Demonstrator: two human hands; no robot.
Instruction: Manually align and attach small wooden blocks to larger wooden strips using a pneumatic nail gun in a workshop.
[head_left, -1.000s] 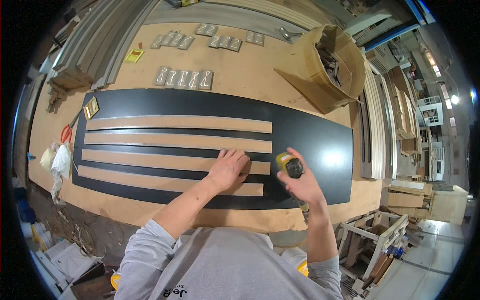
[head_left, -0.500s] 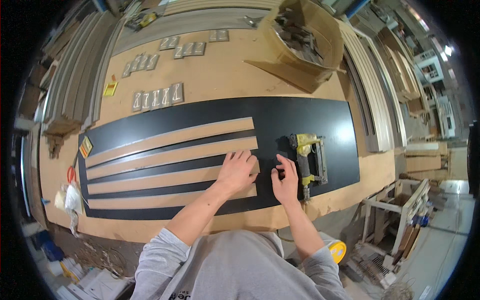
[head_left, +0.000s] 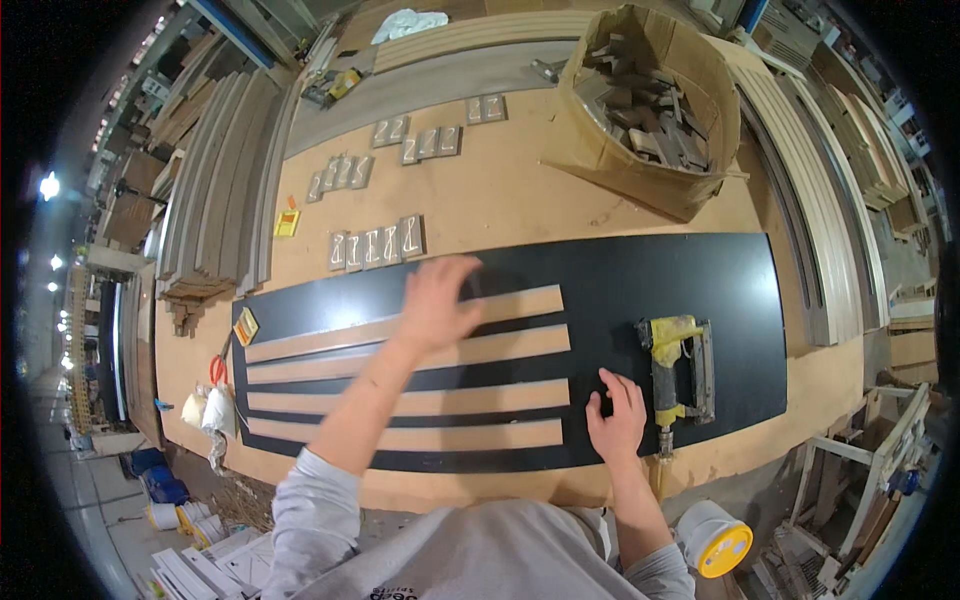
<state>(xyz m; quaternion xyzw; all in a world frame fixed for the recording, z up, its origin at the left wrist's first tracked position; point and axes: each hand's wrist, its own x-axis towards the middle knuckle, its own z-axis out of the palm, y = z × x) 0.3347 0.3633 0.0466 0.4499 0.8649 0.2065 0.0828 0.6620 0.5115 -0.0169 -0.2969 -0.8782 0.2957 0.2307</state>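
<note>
The left hand [head_left: 437,300] is open, fingers spread, holding nothing; it hovers over or just touches the near end of the top strip [head_left: 400,325], blurred so contact is hard to tell. The right hand [head_left: 617,420] lies flat and open on the black panel [head_left: 650,275], fingertips just beside the right ends of the strips and close to the yellow nailer [head_left: 677,368], which lies on the panel unheld.

Four pale wooden strips lie side by side across the panel, with dark gaps between them; the lower three [head_left: 410,400] look roughly parallel, while the top one tilts up toward the right. To do this well, I judge the left hand should press the top strip flat and slide it until its gap matches the others, while the right hand steadies the panel and keeps clear of the nailer's nose.

Beyond the panel, the bench [head_left: 500,190] carries small grey pieces in groups: five [head_left: 376,245] nearest the panel, then three [head_left: 341,175], two [head_left: 390,130], three [head_left: 431,145] and two [head_left: 486,108] farther off, as far as I can count. One cardboard box [head_left: 640,100] of wood offcuts stands at the far right. One yellow-lidded tub [head_left: 712,538] sits below the bench edge, and red scissors [head_left: 217,370] lie at the left.
</note>
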